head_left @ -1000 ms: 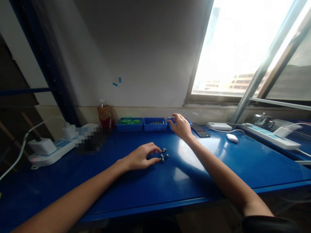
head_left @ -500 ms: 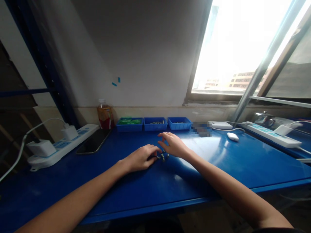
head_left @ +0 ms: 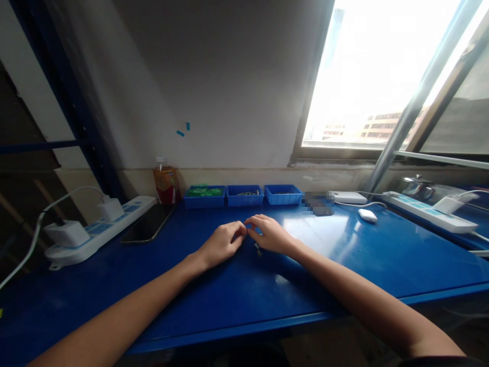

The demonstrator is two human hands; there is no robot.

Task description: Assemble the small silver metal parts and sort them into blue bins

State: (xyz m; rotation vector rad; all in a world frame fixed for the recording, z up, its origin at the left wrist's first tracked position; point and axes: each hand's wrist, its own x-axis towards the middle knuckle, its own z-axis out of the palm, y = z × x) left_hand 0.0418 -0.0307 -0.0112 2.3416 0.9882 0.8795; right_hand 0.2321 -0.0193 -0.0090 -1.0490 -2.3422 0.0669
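My left hand (head_left: 225,241) is closed over the blue table, thumb and fingers pinched together; whatever they hold is hidden. Its fingertips meet those of my right hand (head_left: 269,234), which is curled with thumb and fingers drawn close. I cannot make out anything between the right fingers. Small metal screws (head_left: 259,250) lie on the table just below my right hand, partly covered by it. Beyond the hands stand three blue bins: the left bin (head_left: 205,201) has green pieces, the middle bin (head_left: 244,200) holds screws, and the right bin (head_left: 283,198) holds small dark parts.
On the left lie a black phone (head_left: 148,224) and a white power strip (head_left: 103,229) with chargers, near a drink bottle (head_left: 166,181). To the right are a white earbud case (head_left: 367,215), a white box (head_left: 348,197) and another power strip (head_left: 428,211). The table's front edge (head_left: 244,330) runs below my forearms.
My hands have come together, fingertip to fingertip. The left hand has lifted away from the screws with its fingers pinched, and the right fingers have curled in and partly cover the screws.
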